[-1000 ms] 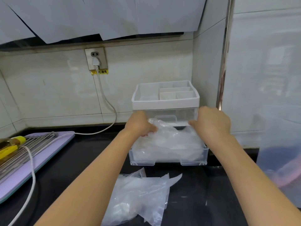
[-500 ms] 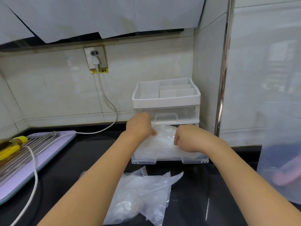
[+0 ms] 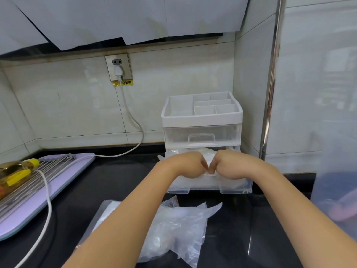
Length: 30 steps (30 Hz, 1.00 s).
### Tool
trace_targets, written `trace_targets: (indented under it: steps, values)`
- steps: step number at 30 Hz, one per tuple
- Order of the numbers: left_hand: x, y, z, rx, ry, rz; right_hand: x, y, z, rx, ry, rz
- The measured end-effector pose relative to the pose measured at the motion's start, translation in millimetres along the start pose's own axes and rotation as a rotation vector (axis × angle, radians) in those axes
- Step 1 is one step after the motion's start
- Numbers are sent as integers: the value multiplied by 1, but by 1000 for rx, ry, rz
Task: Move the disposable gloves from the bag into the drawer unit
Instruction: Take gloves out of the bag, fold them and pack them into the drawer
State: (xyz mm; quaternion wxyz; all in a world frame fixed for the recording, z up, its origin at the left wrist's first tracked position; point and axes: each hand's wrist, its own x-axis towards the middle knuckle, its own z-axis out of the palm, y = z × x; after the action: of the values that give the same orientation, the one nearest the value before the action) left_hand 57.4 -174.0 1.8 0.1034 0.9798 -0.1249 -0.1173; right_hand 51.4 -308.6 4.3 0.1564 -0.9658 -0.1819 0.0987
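Note:
A white and clear drawer unit (image 3: 201, 120) stands against the back wall in the corner. Its lower drawer (image 3: 236, 187) is pulled out and holds a heap of clear disposable gloves (image 3: 207, 154). My left hand (image 3: 188, 165) and my right hand (image 3: 229, 166) meet knuckle to knuckle over the drawer, fingers curled down into the gloves. A crumpled clear plastic bag (image 3: 173, 233) lies on the black counter (image 3: 231, 229) in front of the unit, partly under my left forearm.
A lilac tray (image 3: 63, 180) with metal skewers (image 3: 23, 188) and a yellow-capped oil bottle (image 3: 13, 169) sits at left. A white cable (image 3: 133, 120) runs from the wall socket (image 3: 117, 66) across the counter. A translucent panel (image 3: 336, 171) fills the right side.
Both hands came together at the middle of the open drawer and lowered onto the gloves; the right hand moved left from the drawer's right side. The view shifted slightly.

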Motion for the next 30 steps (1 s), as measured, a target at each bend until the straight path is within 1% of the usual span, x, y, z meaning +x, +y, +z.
trace_targets:
  steps: [2,4,6,10,15,20,21,23,26,28,30]
  values:
    - [1,-4,-1,40,-85,-74,-1,0,0,42,4,13]
    - [2,-10,-4,71,-97,-174,1,1,0,55,29,39]
    - [4,-15,-6,63,-75,-261,6,3,3,40,63,64]
    - [17,-23,1,-7,-40,-257,20,9,11,81,113,104]
    - [20,-19,2,3,-6,-260,21,10,10,139,152,139]
    - [7,-18,-5,88,2,-262,19,11,5,188,160,127]
    - [3,-18,-7,125,21,-256,17,11,3,190,167,127]
    - [-5,-20,-15,123,76,-248,13,9,1,189,174,120]
    - [-26,-20,-29,-53,176,-223,6,7,-4,186,209,69]
    - [-47,-21,-33,-167,268,-186,-1,4,-8,177,233,-18]
    - [-70,-21,-30,-228,360,-151,-12,-3,-13,145,235,-136]
